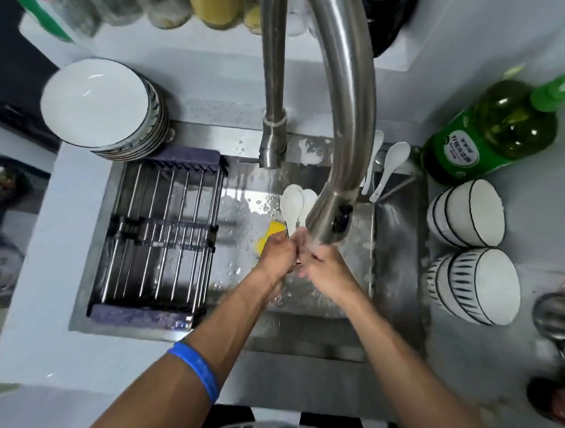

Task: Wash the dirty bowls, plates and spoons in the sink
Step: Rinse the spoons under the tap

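Over the steel sink point(399, 224), my left hand point(278, 252) grips the handles of two white ceramic spoons point(296, 204), their bowls pointing away from me. My right hand point(324, 263) touches the same handles under the running faucet head point(330, 222); its fingers are blurred by water. A yellow sponge point(269, 234) lies in the basin just left of my left hand. Two more white spoons point(390, 168) lean on the sink's back right rim.
A metal drying rack point(158, 238) spans the sink's left half. Stacked plates point(99, 103) sit at the back left. Two stacks of bowls point(467, 214) point(474, 286) lie on their sides on the right counter, behind them a green detergent bottle point(489, 131). Bottles line the back.
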Tool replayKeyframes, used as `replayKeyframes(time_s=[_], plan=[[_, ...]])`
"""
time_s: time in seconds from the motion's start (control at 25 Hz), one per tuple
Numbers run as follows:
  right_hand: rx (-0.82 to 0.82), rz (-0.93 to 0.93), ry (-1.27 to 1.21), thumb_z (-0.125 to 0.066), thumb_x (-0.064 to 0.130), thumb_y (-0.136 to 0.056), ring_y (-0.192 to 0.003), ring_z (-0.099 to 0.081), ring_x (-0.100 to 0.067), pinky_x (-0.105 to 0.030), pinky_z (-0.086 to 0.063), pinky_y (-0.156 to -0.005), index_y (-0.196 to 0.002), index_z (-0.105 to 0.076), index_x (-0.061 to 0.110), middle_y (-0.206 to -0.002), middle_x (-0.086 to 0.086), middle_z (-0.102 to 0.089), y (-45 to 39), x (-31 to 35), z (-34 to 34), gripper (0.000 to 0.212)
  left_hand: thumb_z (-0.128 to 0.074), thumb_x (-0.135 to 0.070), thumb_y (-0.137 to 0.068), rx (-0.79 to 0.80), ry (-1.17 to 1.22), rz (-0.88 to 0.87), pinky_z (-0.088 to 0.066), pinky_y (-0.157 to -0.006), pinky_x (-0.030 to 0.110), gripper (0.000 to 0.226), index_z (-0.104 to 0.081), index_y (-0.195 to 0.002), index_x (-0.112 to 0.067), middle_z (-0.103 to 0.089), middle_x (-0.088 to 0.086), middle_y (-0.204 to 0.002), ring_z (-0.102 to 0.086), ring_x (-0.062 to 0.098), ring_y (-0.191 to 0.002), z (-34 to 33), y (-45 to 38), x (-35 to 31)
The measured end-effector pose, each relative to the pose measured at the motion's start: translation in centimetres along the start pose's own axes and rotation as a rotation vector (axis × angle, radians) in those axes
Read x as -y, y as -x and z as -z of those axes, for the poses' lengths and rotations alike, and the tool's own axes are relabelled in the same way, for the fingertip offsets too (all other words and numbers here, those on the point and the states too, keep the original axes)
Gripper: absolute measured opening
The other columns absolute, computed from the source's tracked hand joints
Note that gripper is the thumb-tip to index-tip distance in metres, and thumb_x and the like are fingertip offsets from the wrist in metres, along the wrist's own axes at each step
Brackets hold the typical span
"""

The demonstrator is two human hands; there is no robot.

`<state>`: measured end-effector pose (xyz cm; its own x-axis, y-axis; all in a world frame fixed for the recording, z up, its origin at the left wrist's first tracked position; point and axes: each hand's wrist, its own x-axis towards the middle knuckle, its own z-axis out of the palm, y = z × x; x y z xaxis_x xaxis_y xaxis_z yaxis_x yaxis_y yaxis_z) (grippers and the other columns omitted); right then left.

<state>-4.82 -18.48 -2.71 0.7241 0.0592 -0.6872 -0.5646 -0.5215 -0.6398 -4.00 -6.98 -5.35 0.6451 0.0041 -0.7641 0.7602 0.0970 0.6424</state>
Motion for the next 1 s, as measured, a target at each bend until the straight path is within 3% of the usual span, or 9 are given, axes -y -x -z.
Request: replayKeyframes(time_s=[0.08, 0.16, 0.28, 0.36, 0.48, 0.72, 0.8, 0.88, 1.0], plan=[[-0.021, -0.026, 0.091, -0.061, 0.029, -0.090, -0.068, -0.069, -0.016, -0.036, -0.057, -0.073, -0.082, -0.074, 0.027, -0.068, 0.006, -0.073, 0.8, -0.5, -0.6, 0.016, -0.053, -0.019, -0.104, -0.085, 0.052, 0.018, -0.051, -0.046, 0.025, 0.025, -0.066, -0.086, -0.007, -0.072, 0.010, -0.071, -0.064, 0.019, -0.052, 0.4, 1.1, 0.5], [-0.181, -0.130, -0.148, -0.058, 0.030, -0.093, -0.065, -0.067, -0.018, -0.037, -0.056, -0.063, -0.085, -0.070, 0.027, -0.077, 0.003, -0.074, 1.2, 0.7, -0.4, 0.014, -0.049, -0.025, -0.106, -0.034, 0.121, 0.029, -0.053, -0.045, 0.024, 0.027, -0.061, -0.090, -0.007, -0.068, 0.007, -0.068, -0.061, 0.015, -0.049, 1.0, 2.2, 0.8], [-0.060, -0.212, -0.651, -0.047, 0.036, -0.100, -0.040, -0.052, -0.018, -0.024, -0.041, -0.038, -0.100, -0.062, 0.004, -0.071, -0.016, -0.055, 0.5, 1.9, -0.7, 0.036, -0.047, -0.030, -0.106, 0.133, 0.016, 0.010, -0.054, -0.049, 0.026, 0.032, -0.059, -0.084, -0.011, -0.060, 0.004, -0.062, -0.055, 0.013, -0.047, 1.2, 4.3, 0.3], [-0.108, -0.203, -0.697, -0.050, 0.032, -0.099, -0.029, -0.045, -0.016, -0.019, -0.034, -0.031, -0.101, -0.059, -0.007, -0.059, -0.020, -0.053, 0.2, 3.1, -1.7, 0.040, -0.044, -0.036, -0.106, 0.225, -0.052, 0.021, -0.058, -0.055, 0.030, 0.037, -0.060, -0.084, -0.011, -0.062, 0.007, -0.063, -0.058, 0.016, -0.050, 1.0, 5.2, -0.1], [-0.225, -0.177, -0.711, -0.056, 0.012, -0.096, -0.052, -0.067, -0.022, -0.031, -0.055, -0.046, -0.103, -0.060, -0.003, -0.068, -0.015, -0.070, -0.2, 4.3, -2.2, 0.017, -0.032, -0.058, -0.103, 0.282, -0.187, 0.074, -0.054, -0.060, 0.030, 0.063, -0.065, -0.083, -0.008, -0.070, 0.010, -0.069, -0.063, 0.020, -0.056, 2.3, 5.2, -1.6], [-0.339, -0.134, -0.601, -0.065, 0.015, -0.090, -0.061, -0.064, -0.015, -0.029, -0.053, -0.057, -0.082, -0.068, 0.014, -0.074, -0.003, -0.070, -0.3, 4.5, -2.3, 0.008, -0.015, -0.089, -0.081, -0.192, -0.612, -0.030, -0.053, -0.086, 0.042, 0.095, -0.068, -0.086, -0.010, -0.070, 0.011, -0.088, -0.067, 0.033, -0.088, 1.1, 3.3, -1.7], [-0.395, -0.130, -0.472, -0.066, 0.025, -0.088, -0.055, -0.058, -0.009, -0.019, -0.042, -0.046, -0.084, -0.068, 0.015, -0.069, 0.004, -0.066, -0.2, 4.3, -1.3, 0.011, -0.020, -0.086, -0.083, -0.262, -0.338, -0.074, -0.055, -0.081, 0.041, 0.084, -0.063, -0.083, -0.013, -0.068, 0.008, -0.084, -0.065, 0.030, -0.081, 0.4, 2.2, -1.0], [-0.334, -0.154, -0.418, -0.062, 0.022, -0.090, -0.058, -0.059, -0.014, -0.020, -0.044, -0.047, -0.087, -0.069, 0.012, -0.067, 0.002, -0.065, -0.2, 3.9, -0.2, 0.012, -0.036, -0.066, -0.097, -0.071, 0.093, -0.021, -0.053, -0.074, 0.037, 0.058, -0.064, -0.098, -0.015, -0.071, 0.009, -0.089, -0.066, 0.026, -0.079, 0.1, 1.3, -1.1], [-0.277, -0.154, -0.303, -0.057, 0.024, -0.093, -0.059, -0.061, -0.020, -0.028, -0.046, -0.052, -0.079, -0.065, 0.014, -0.065, -0.001, -0.064, -0.2, 3.4, 0.4, 0.020, -0.044, -0.037, -0.106, 0.106, 0.312, 0.032, -0.056, -0.068, 0.034, 0.040, -0.071, -0.103, -0.008, -0.073, 0.013, -0.089, -0.069, 0.026, -0.077, -0.9, 1.0, -1.6]])
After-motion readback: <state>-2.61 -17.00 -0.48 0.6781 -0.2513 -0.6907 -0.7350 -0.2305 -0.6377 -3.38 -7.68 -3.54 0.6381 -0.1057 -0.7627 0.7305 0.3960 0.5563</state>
